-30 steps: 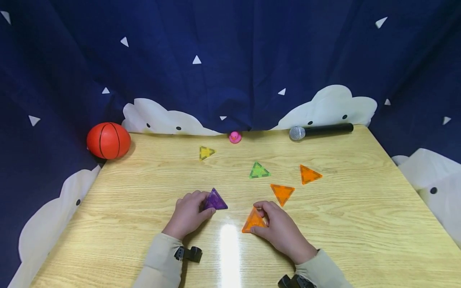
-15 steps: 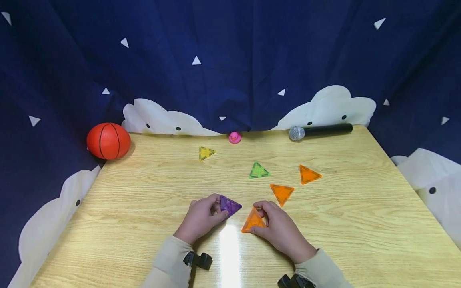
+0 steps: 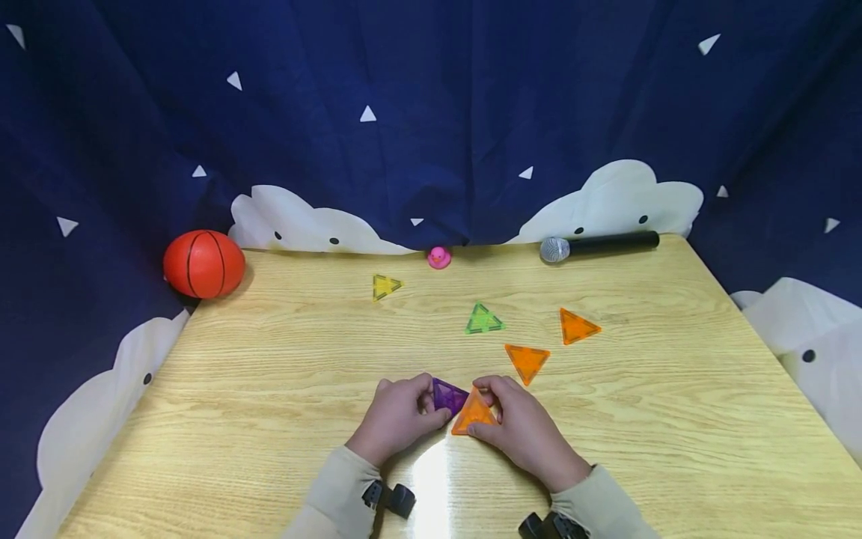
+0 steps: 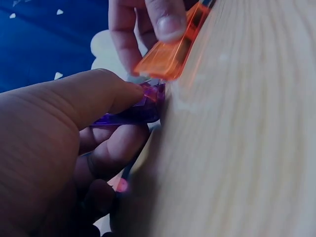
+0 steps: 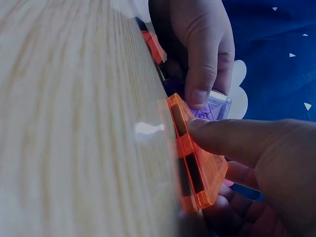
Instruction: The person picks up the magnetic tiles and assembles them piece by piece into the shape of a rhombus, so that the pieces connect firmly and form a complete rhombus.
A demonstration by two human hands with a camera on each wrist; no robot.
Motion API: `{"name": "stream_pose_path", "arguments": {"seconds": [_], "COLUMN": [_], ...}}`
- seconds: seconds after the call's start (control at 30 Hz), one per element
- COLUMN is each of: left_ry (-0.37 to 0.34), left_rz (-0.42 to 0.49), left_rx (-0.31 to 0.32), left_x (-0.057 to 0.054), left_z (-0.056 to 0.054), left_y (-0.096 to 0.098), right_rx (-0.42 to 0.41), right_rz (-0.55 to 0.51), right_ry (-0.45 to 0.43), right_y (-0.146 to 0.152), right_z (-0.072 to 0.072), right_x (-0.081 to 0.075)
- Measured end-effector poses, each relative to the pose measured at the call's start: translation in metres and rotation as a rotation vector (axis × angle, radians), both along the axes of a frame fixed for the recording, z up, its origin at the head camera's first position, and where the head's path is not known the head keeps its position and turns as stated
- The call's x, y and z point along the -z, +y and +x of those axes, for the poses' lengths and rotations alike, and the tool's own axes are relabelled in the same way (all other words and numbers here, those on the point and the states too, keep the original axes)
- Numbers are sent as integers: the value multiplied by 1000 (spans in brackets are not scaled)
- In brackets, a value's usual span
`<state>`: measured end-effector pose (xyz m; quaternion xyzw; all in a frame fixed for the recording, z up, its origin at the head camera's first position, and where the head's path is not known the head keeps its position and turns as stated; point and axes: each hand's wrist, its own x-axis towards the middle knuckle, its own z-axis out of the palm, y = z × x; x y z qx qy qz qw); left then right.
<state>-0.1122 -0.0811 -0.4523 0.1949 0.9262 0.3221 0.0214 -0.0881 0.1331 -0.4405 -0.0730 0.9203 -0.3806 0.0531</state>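
Observation:
Two see-through triangular magnetic tiles meet low in the middle of the head view. My left hand (image 3: 399, 416) pinches the purple triangular tile (image 3: 447, 397) between thumb and fingers. Beside it, my right hand (image 3: 521, 427) holds an orange triangular tile (image 3: 474, 416) by its right side, thumb on the near edge. In the head view the purple tile's right tip reaches the orange tile's left side. The left wrist view shows the purple tile (image 4: 148, 106) close against the orange one (image 4: 170, 54). Dark magnet strips line the orange tile's edge (image 5: 185, 148) in the right wrist view.
Farther back on the wooden table (image 3: 269, 359) lie a yellow triangle (image 3: 387, 287), a green triangle (image 3: 484, 320) and two more orange triangles (image 3: 527, 362). A red ball (image 3: 204, 263), a pink rubber duck (image 3: 439, 257) and a microphone (image 3: 599, 245) are along the back, before a blue curtain (image 3: 431, 112).
My left hand has carried the purple tile right and slightly nearer, turning it, until it reaches the orange tile. My right hand and its tile have stayed nearly still.

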Motion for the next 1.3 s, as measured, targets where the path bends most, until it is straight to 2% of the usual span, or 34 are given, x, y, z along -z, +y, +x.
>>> {"name": "stream_pose_path", "arguments": {"seconds": [0.27, 0.57, 0.8, 1.07, 1.3], "left_ry": [25, 23, 12, 17, 26], "left_rz": [-20, 2, 32, 37, 71], "left_rx": [-4, 1, -2, -8, 19], "left_x": [1, 0, 1, 1, 2], "left_z": [1, 2, 2, 3, 4], "left_y": [9, 9, 8, 8, 6], "right_rx": [1, -6, -15, -20, -14], "right_rz": [-3, -29, -4, 29, 46], "right_ry": [4, 8, 56, 165, 173], "right_y": [1, 3, 1, -5, -11], "right_z": [0, 0, 0, 0, -2], "right_x": [1, 4, 8, 11, 12]}}
